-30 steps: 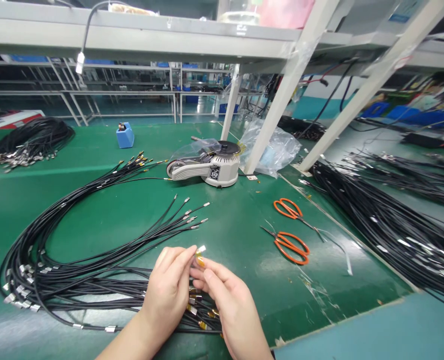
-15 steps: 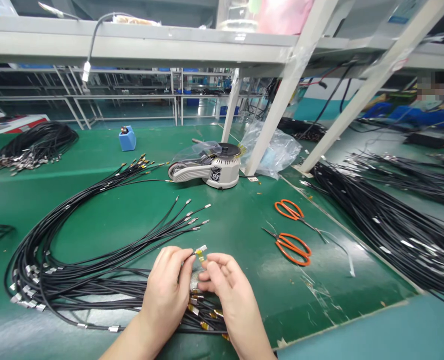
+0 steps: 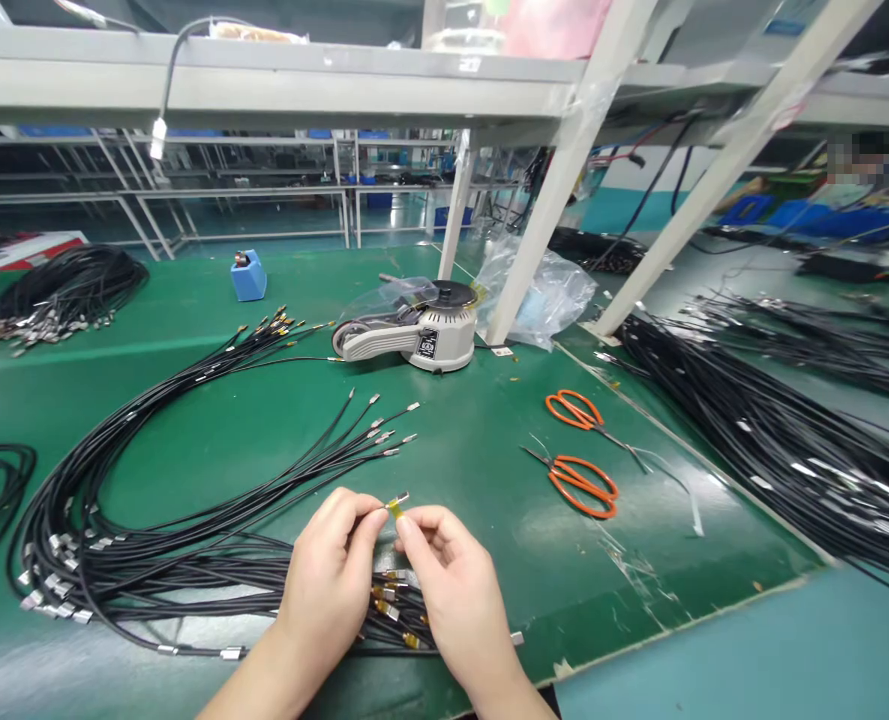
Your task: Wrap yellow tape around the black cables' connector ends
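Observation:
Between thumb and forefinger, my left hand grips a black cable just behind its silver metal connector. A strip of yellow tape sits on the cable by the connector. Its loose end is pinched by my right hand, whose other fingers curl in. Below both hands lie several cable ends with silver connectors and amber tape, partly hidden by the hands. The black cable bundle loops round to the left, with more bare silver ends lying ahead of my hands.
A round tape dispenser stands at the back middle. Two orange-handled scissors lie to the right. Farther right are long black cable bundles past a slanted white post. A blue holder stands at the back left.
My right hand has moved in against the connector end, pressing the yellow tape, which hung partly free before. The left hand keeps its grip; the view has shifted slightly.

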`<state>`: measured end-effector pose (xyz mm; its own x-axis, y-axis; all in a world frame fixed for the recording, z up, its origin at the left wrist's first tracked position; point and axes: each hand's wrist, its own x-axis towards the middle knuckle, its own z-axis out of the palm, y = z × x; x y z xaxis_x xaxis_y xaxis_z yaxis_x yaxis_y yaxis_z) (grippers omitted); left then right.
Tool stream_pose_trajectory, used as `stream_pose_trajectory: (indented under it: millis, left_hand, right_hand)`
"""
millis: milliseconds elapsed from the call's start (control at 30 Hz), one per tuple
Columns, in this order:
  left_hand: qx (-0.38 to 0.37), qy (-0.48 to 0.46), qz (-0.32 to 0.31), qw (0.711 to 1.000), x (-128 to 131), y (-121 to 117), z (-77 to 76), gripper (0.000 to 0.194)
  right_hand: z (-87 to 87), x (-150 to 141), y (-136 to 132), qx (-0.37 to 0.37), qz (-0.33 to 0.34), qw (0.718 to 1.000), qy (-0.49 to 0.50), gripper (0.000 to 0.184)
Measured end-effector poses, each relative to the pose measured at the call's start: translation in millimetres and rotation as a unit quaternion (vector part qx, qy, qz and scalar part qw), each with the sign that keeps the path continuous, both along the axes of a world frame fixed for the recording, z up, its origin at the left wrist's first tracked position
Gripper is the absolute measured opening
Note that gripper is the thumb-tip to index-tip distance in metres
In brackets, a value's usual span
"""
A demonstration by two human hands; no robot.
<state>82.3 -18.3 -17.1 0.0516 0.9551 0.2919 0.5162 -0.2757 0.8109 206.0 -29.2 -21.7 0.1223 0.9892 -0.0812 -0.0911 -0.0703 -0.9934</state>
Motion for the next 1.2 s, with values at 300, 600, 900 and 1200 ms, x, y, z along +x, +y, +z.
stream_pose_trajectory:
  millis: [300,600,900,1200]
  left_hand:
    - [-0.157,-0.139,0.004,0.978,-1.8,2.5,0.3,0.024]
    - [-0.257,-0.258,0.004,0.931,-0.5,5.8,3.7,0.033]
    - [-0.31,-0.352,-0.077,0.88,-4.6,8.7,9.3,0.035]
    - [-0.342,-0.391,-0.202,0.83,-16.1,13.6,13.5,0.031]
  right_hand:
    - [-3.8,-0.3,1.8,0.058,0.006,0.995,-0.081,0.016]
    - [-6.1,1.0,2.9,0.089,0.009,0.99,-0.114,0.015]
    - [-4.4,-0.1,6.1,0.15,0.004,0.981,-0.119,0.013]
    - [-7.7,1.8,8.7,0.211,0.016,0.97,-0.119,0.01]
